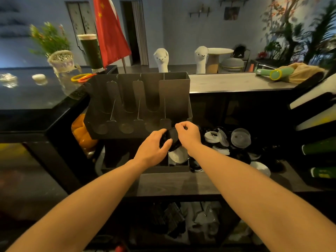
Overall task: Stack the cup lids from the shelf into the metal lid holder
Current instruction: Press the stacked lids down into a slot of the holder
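Arms outstretched, left grip (154, 144), right grip (189, 135) curled

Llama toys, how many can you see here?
2. One white llama toy stands just behind the metal lid holder; the other stands further right, behind the counter, beside a round table. Their bases are hidden; no more show.

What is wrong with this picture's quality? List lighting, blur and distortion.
Head view: dim overall, with the black lid between the left hand and right hand nearly lost in shadow; wide-angle bending curves the counter edge; the plant at far left is blurred; the metal lid holder is fairly sharp.
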Motion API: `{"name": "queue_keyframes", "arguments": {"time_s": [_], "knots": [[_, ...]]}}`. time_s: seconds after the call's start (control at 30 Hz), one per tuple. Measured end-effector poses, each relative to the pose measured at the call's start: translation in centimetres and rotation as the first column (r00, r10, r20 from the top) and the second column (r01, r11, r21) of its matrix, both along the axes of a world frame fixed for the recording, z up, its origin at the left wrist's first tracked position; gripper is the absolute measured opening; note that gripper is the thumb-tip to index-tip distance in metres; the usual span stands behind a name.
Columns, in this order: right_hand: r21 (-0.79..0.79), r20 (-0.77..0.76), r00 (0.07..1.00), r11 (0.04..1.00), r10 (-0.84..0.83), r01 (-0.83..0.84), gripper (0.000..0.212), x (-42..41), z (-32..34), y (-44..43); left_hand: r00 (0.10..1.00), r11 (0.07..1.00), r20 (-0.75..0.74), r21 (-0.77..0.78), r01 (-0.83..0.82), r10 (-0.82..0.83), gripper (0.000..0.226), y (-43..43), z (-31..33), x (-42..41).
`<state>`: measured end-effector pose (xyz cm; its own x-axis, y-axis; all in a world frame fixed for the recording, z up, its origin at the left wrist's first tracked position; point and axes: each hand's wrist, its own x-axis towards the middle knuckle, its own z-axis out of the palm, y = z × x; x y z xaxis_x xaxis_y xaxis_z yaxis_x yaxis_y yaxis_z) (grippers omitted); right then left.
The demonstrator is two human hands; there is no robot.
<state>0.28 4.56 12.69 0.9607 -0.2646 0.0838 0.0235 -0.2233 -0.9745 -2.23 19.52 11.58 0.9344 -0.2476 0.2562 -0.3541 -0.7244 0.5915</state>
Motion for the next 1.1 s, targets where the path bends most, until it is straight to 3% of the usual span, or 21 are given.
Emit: {"name": "queue_keyframes", "arguments": {"time_s": [0.13, 0.3, 0.43, 0.53, 0.63, 0.73, 0.87, 0.93, 1.1], "knots": [[0.161, -0.050, 0.998, 0.986, -0.025, 0.033, 0.012, 0.1, 0.3, 1.9, 0.995, 0.998, 0.089, 0.058, 0.032, -0.037, 0.070, 2.0, 0.5, 0.2], [0.165, -0.034, 0.999, 0.986, 0.008, -0.002, 0.015, 0.6, 1.3, 3.2, 0.993, 0.995, 0.081, -0.054, 0.088, -0.084, 0.058, 3.6, 1.8, 1.0], [0.086, 0.000, 0.999, 0.995, 0.048, -0.048, 0.020, 1.6, 2.6, 3.3, 0.989, 0.994, 0.114, -0.039, 0.102, -0.097, 0.063, 4.3, 3.9, 2.3], [-0.222, 0.052, 0.991, 0.969, 0.121, -0.107, 0.022, 2.4, 4.0, 2.8, 0.974, 0.995, 0.219, 0.096, 0.031, -0.052, 0.067, 5.0, 5.1, 4.1], [-0.603, 0.047, 0.978, 0.786, 0.203, -0.134, 0.027, 3.4, 5.3, 2.3, 0.963, 0.974, 0.257, 0.181, -0.135, 0.086, 0.072, 5.6, 6.0, 6.0], [-0.790, -0.021, 0.947, 0.575, 0.320, -0.211, 0.033, 4.3, 6.4, 2.0, 0.965, 0.946, 0.208, 0.250, -0.208, 0.158, 0.079, 5.5, 6.9, 7.6], [-0.812, -0.336, 0.864, 0.349, 0.375, -0.467, 0.039, 5.1, 7.9, 2.8, 0.976, 0.869, 0.141, 0.449, -0.211, 0.164, 0.079, 4.4, 8.1, 8.9], [-0.759, -0.478, 0.809, 0.302, 0.341, -0.576, 0.031, 5.2, 8.6, 3.1, 0.984, 0.809, 0.092, 0.561, -0.176, 0.151, 0.079, 3.9, 7.8, 9.5], [-0.715, -0.620, 0.740, 0.201, 0.260, -0.669, 0.021, 5.4, 8.1, 4.9, 0.986, 0.736, -0.007, 0.667, -0.121, 0.168, 0.073, 2.5, 5.9, 10.6]]}}
